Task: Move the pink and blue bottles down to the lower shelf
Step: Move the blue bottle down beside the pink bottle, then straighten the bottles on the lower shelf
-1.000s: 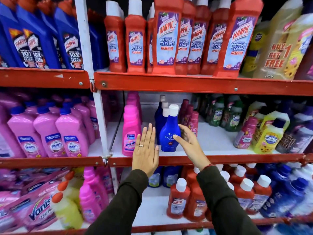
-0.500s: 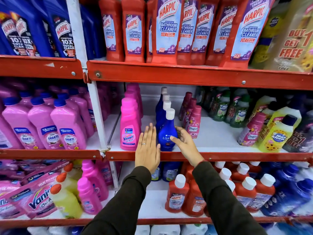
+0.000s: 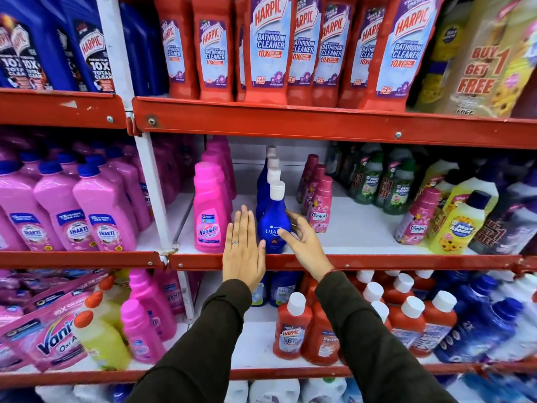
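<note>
A pink Vanish bottle (image 3: 209, 210) heads a row of pink bottles on the middle shelf (image 3: 377, 261). Right of it a blue bottle with a white cap (image 3: 274, 219) heads a row of blue bottles. My left hand (image 3: 243, 248) is flat with fingers straight, in front of the gap between the two front bottles, holding nothing. My right hand (image 3: 302, 239) is open, its fingers curled against the blue bottle's right side and its thumb on the label, not closed around it. The lower shelf (image 3: 255, 343) has a bare white patch between pink and red bottles.
Small pink Comfort bottles (image 3: 319, 209) stand just right of the blue row. Red Harpic bottles (image 3: 293, 327) and blue bottles (image 3: 476, 330) fill the lower shelf at right, pink and yellow bottles (image 3: 101, 341) at left. A white upright post (image 3: 151, 181) divides the shelving.
The view has shifted slightly downward and closer. My right hand has stayed at the blue bottle's side, fingers wrapping a little further. My left hand has barely moved.
</note>
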A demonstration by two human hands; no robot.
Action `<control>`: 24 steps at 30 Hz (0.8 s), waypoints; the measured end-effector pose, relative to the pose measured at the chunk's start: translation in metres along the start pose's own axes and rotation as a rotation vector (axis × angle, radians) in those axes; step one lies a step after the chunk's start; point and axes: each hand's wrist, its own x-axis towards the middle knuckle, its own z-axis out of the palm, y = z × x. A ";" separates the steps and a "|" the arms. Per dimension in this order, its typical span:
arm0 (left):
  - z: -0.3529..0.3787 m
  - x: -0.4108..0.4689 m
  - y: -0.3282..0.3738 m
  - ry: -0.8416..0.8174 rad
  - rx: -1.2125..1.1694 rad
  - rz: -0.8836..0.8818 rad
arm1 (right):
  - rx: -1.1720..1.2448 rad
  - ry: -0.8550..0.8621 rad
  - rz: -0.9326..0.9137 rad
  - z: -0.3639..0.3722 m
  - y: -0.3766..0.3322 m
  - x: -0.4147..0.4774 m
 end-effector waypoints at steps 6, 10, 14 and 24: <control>0.011 0.009 0.036 0.103 -0.008 0.132 | -0.066 0.338 -0.120 -0.053 -0.009 -0.013; 0.030 0.003 0.034 0.113 0.005 0.095 | -0.275 0.671 -0.200 -0.116 -0.013 -0.020; 0.035 0.003 0.032 0.116 -0.001 0.121 | -0.347 0.936 -0.153 -0.169 -0.017 -0.013; 0.036 0.002 0.031 0.133 -0.031 0.137 | -0.470 0.893 0.202 -0.237 -0.003 0.019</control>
